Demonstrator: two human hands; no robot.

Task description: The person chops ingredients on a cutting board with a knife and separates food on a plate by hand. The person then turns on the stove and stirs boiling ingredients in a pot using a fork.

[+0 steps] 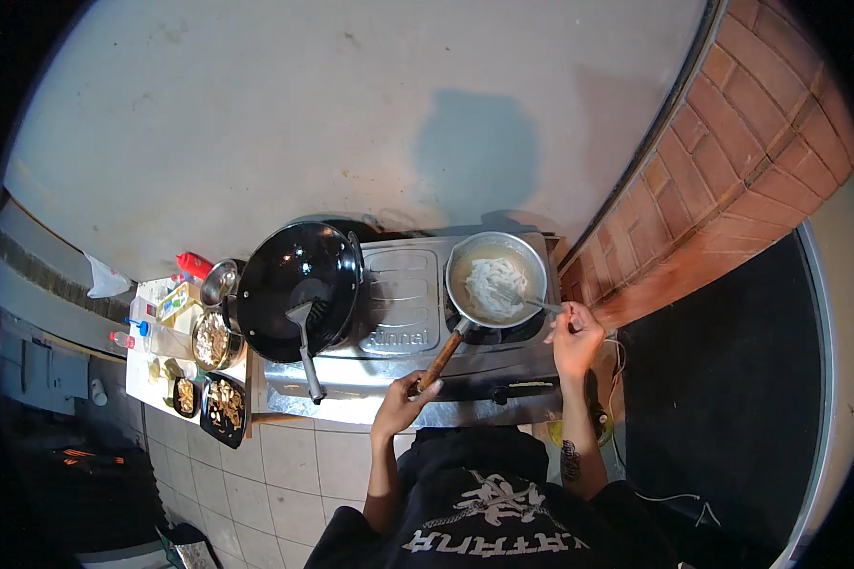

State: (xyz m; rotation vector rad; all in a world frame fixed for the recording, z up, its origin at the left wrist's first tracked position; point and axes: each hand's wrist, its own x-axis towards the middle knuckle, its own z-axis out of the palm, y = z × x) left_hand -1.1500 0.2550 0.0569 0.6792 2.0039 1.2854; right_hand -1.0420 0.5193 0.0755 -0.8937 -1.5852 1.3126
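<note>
On the right burner of the steel stove [399, 284] sits a metal saucepan [455, 284] with pale noodle-like strands [495, 283] in cloudy liquid. My left hand [405, 405] is closed round the end of its wooden handle [443, 360]. A metal fork [538, 303], its tip among the strands, is pinched in my right hand [576, 339] at the pan's right side. To the left, a black wok [280, 284] rests on the other burner, with a spatula [304, 346] lying in it and its handle over the front rim.
Left of the stove, a white table [152, 379] bears a metal bowl [220, 283], a pot of chopped food [211, 341], a black tray [224, 410], a red bottle [194, 265] and containers. A wall stands behind; brickwork [712, 161] is at right.
</note>
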